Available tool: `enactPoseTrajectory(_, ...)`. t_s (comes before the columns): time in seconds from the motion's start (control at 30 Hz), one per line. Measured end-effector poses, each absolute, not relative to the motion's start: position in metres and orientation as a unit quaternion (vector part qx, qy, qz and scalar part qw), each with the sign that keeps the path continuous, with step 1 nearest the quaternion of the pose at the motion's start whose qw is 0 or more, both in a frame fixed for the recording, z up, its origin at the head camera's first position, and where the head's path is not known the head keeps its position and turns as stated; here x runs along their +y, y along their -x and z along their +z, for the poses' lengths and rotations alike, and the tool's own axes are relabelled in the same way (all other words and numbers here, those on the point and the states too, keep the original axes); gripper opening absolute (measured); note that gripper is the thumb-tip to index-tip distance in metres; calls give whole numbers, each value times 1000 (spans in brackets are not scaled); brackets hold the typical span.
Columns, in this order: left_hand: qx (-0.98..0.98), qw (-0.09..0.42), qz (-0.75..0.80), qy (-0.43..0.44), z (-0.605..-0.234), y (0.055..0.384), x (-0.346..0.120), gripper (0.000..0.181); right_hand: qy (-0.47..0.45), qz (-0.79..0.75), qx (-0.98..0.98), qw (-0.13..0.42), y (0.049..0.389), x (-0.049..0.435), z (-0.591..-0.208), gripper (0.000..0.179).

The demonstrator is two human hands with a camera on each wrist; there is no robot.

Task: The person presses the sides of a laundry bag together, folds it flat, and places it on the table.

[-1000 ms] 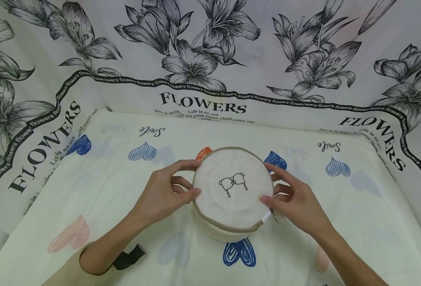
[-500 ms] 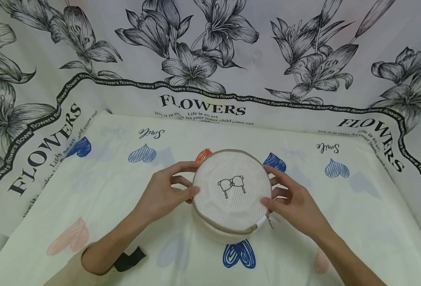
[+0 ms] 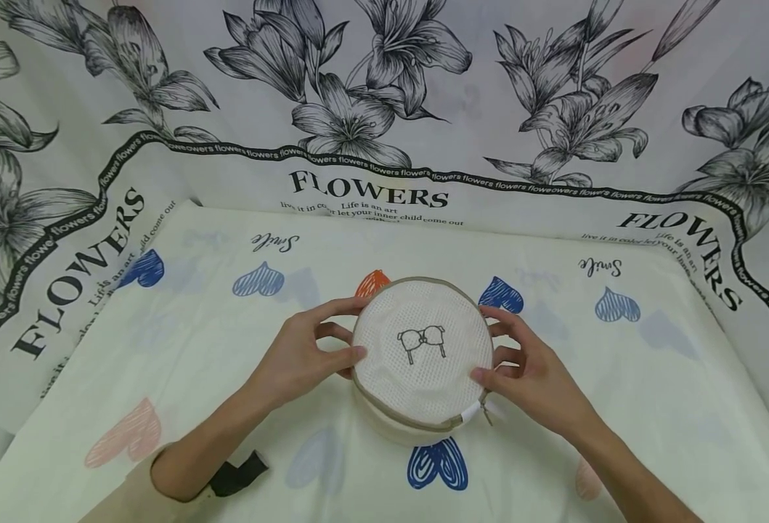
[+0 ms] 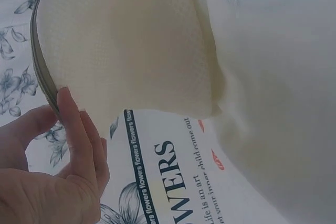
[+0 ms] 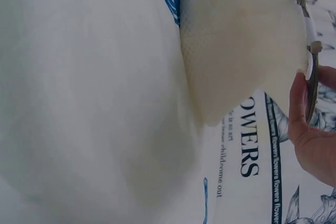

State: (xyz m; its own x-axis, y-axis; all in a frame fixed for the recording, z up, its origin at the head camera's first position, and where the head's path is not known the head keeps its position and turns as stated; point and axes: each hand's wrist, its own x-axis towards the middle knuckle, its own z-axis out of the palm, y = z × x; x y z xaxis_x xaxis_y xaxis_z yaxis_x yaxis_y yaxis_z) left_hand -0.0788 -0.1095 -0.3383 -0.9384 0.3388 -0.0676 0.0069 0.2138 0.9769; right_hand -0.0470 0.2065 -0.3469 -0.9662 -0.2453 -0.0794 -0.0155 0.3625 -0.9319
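Note:
A round white mesh zippered bag (image 3: pixel 423 385) stands upright on the bed-like surface, its flat top facing me. The top carries a small black line drawing (image 3: pixel 421 343) and an olive-brown edge. My left hand (image 3: pixel 302 356) pinches the left edge, thumb on top and fingers against the side. On the opposite side my right hand (image 3: pixel 541 374) pinches the edge the same way. A zipper pull (image 3: pixel 486 415) hangs at the lower right, beside a white tab (image 3: pixel 470 412). In both wrist views the cream mesh side wall (image 4: pixel 126 51) looks soft and creased. The bag's inside is hidden.
A pale cloth (image 3: pixel 188 349) printed with hearts covers the surface. Behind it hangs a white curtain (image 3: pixel 475 109) with black flower prints and lettering. A black strap-like piece (image 3: pixel 239 473) lies by the left sleeve.
The bag's top has turned slightly clockwise, carrying the zipper pull down and left. My right hand has shifted a little left and down with the edge; my left hand keeps its grip.

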Motion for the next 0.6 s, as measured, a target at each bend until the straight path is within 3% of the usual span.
enactPoseTrajectory(0.37,788,110,600,-78,-346,81,-107,55,82,-532,835,112,47,203,-354,86)
enactPoseTrajectory(0.6,790,139,590,-90,-348,80,-107,63,66,-536,834,117,46,200,-360,86)
